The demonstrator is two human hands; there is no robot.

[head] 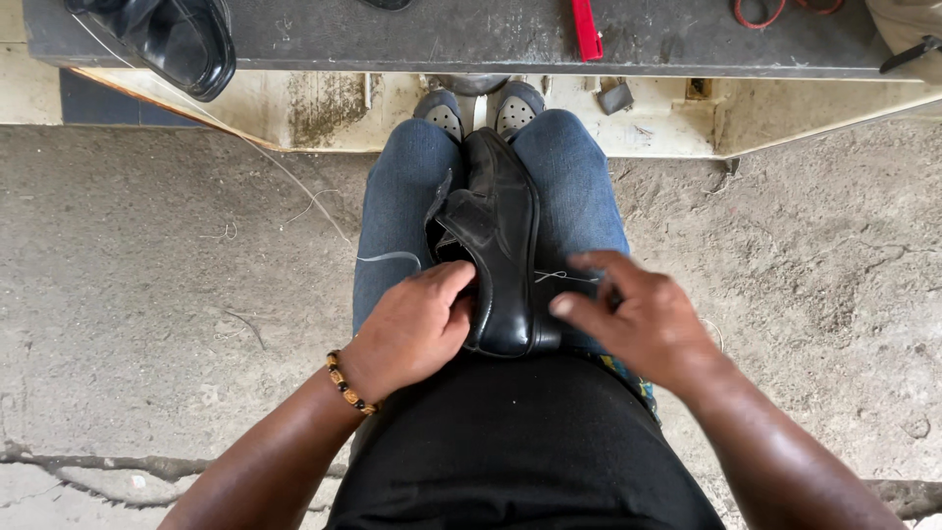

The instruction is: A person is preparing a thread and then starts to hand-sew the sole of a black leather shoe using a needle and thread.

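Note:
A black leather shoe point(503, 240) with a strap flap lies lengthwise between my knees on my blue jeans point(397, 211), heel toward me. My left hand point(412, 329), with a beaded bracelet on the wrist, grips the shoe's heel side, thumb over its edge. My right hand point(643, 319) hovers at the shoe's right side with fingers spread, blurred by motion. A thin pale thread point(564, 278) runs from the shoe's right edge toward those fingers; whether they pinch it I cannot tell. Another strand of thread point(388, 257) lies over my left thigh.
A second black shoe point(177, 39) sits at the far left on a dark workbench point(471, 39). A red tool point(587, 27) and a red cord point(760, 12) lie on the bench. Grey perforated clogs point(481, 113) are on my feet. Rough concrete floor lies on both sides.

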